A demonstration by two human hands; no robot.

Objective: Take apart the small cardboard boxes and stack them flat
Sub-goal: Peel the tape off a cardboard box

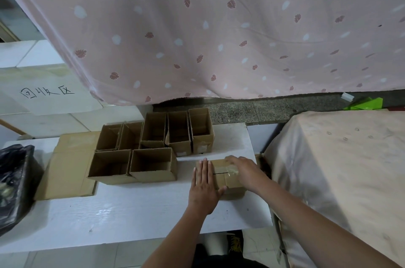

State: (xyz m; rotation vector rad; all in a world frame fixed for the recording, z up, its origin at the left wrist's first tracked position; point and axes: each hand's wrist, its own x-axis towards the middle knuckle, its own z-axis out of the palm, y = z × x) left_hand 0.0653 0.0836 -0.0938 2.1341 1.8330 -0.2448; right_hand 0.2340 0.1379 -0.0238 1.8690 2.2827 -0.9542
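The small taped-shut brown cardboard box (228, 176) sits at about 3 o'clock on the white desk (131, 213). Left hand (205, 188) lies flat on its top with straight fingers; right hand (243, 171) is loosely curved over the clear tape, gripping nothing I can see. Risk — the tape probably tears unevenly, or the box skids into the open-topped brown boxes (153, 149) at 10 o'clock.

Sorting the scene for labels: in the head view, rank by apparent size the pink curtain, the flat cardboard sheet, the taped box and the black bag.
1. pink curtain
2. flat cardboard sheet
3. black bag, cut off by the frame, so unsure
4. taped box
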